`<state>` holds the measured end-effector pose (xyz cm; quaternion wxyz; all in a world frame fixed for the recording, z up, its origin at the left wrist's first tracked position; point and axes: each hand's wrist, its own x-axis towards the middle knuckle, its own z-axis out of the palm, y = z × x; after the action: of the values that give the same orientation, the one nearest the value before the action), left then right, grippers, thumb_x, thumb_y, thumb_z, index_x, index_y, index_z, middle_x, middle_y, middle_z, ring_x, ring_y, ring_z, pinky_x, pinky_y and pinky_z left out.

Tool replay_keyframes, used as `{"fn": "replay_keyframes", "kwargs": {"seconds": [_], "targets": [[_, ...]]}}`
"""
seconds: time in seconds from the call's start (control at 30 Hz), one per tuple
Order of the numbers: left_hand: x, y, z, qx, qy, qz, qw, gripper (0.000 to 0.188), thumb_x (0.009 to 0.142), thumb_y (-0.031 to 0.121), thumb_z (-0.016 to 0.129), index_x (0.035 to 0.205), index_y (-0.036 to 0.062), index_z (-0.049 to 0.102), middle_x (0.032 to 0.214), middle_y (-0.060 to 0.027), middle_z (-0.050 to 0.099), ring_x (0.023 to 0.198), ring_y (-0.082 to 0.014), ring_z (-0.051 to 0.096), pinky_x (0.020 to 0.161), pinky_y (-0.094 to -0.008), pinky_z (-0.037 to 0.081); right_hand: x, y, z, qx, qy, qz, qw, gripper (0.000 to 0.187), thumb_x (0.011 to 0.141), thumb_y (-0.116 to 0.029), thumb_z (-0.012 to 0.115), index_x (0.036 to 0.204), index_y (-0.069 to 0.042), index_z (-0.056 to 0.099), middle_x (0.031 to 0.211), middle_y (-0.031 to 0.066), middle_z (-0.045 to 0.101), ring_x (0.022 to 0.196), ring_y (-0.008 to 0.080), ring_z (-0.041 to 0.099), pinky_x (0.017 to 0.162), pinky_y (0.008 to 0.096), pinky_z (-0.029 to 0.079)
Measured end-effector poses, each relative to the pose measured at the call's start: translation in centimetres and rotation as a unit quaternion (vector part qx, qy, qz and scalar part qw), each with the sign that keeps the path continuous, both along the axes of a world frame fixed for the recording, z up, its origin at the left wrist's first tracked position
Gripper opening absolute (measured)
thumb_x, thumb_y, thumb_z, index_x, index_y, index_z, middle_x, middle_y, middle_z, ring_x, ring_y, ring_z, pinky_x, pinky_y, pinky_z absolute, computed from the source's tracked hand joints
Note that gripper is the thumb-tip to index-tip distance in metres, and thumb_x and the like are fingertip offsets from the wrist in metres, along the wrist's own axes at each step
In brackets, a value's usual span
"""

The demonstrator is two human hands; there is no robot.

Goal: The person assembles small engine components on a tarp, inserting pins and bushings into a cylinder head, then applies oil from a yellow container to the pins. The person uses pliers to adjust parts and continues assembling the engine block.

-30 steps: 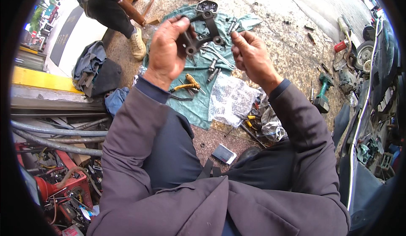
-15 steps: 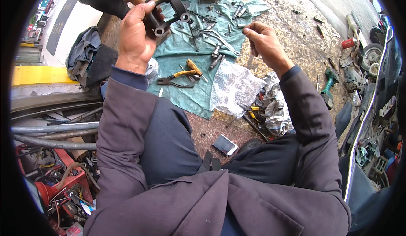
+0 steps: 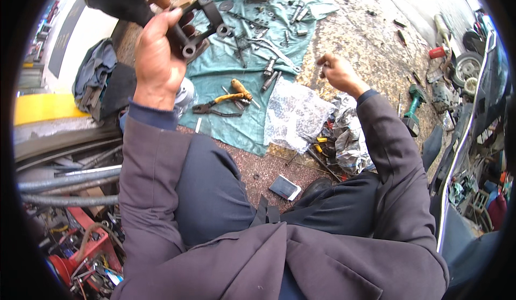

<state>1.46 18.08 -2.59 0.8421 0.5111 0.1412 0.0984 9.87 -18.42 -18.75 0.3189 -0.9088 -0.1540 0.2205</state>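
The left hand [image 3: 157,63] holds the bracket [image 3: 214,16] up over the far left of the cloth [image 3: 244,130], fingers clamped on its left side. The right hand [image 3: 341,74], well right, has its fingers curled together; whether they pinch anything, I cannot tell. Holding seems the step; moving on calls for a firm left grip.

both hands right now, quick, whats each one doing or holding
Left hand: closed around a dark metal bracket.
Right hand: fingers curled; whether fully closed or holding something small cannot be told.
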Motion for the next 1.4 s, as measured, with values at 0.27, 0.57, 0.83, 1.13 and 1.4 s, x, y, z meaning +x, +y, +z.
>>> {"fn": "replay_keyframes", "kwargs": {"seconds": [0.27, 0.57, 0.83, 1.13, 1.4], "targets": [[-0.3, -0.8, 0.0, 0.004, -0.005, 0.013, 1.0, 0.02, 0.094, 0.016, 0.056, 0.109, 0.0038, 0.062, 0.099, -0.0066, 0.067, 0.085, -0.0171, 0.063, 0.079, -0.0347, 0.053, -11.1, -12.3, -5.7, -0.329, 0.036, 0.129, 0.935, 0.038, 0.086, -0.033, 0.063, 0.111, -0.005, 0.061, 0.095, 0.0233, 0.068, 0.094, 0.0396, 0.065, 0.08, 0.0481, 0.053], [0.1, -4.4, 1.3, 0.012, -0.018, 0.081, 0.997, 0.015, 0.087, 0.006, 0.06, 0.101, 0.0038, 0.058, 0.087, -0.0031, 0.06, 0.071, -0.0126, 0.06, 0.063, -0.0267, 0.053, -12.2, -15.6, -7.2, -0.221, -0.046, -0.06, 0.972, 0.033, 0.088, -0.038, 0.06, 0.096, -0.006, 0.065, 0.088, 0.025, 0.067, 0.088, 0.0418, 0.065, 0.077, 0.052, 0.051], [-0.8, -4.5, 1.8, 0.031, 0.037, 0.024, 0.999, 0.026, 0.087, 0.006, 0.058, 0.112, -0.0007, 0.057, 0.091, -0.005, 0.06, 0.077, -0.0146, 0.061, 0.068, -0.0276, 0.052, -5.0, -7.2, 1.1, -0.105, -0.18, -0.032, 0.977, 0.023, 0.091, -0.025, 0.056, 0.084, -0.003, 0.058, 0.079, 0.0265, 0.063, 0.079, 0.0469, 0.061, 0.069, 0.056, 0.047], [-3.9, -0.2, 3.8, 0.139, -0.053, 0.053, 0.987, 0.03, 0.085, 0.006, 0.059, 0.111, -0.0064, 0.054, 0.088, -0.0103, 0.063, 0.078, -0.0166, 0.064, 0.071, -0.0298, 0.055, 1.8, 14.2, 4.1, 0.005, -0.117, 0.088, 0.989, 0.021, 0.087, -0.012, 0.048, 0.091, -0.006, 0.067, 0.094, 0.0215, 0.068, 0.092, 0.039, 0.065, 0.082, 0.0466, 0.05], [-4.2, 4.7, 2.4, 0.038, -0.085, 0.112, 0.989, 0.015, 0.092, 0.009, 0.05, 0.099, 0.0003, 0.06, 0.096, -0.009, 0.065, 0.087, -0.0185, 0.065, 0.083, -0.033, 0.054, -4.4, 22.7, -6.3, 0.066, 0.045, -0.029, 0.996, 0.029, 0.08, -0.012, 0.062, 0.107, -0.007, 0.07, 0.085, 0.0139, 0.07, 0.081, 0.0271, 0.068, 0.077, 0.0361, 0.052]]}}
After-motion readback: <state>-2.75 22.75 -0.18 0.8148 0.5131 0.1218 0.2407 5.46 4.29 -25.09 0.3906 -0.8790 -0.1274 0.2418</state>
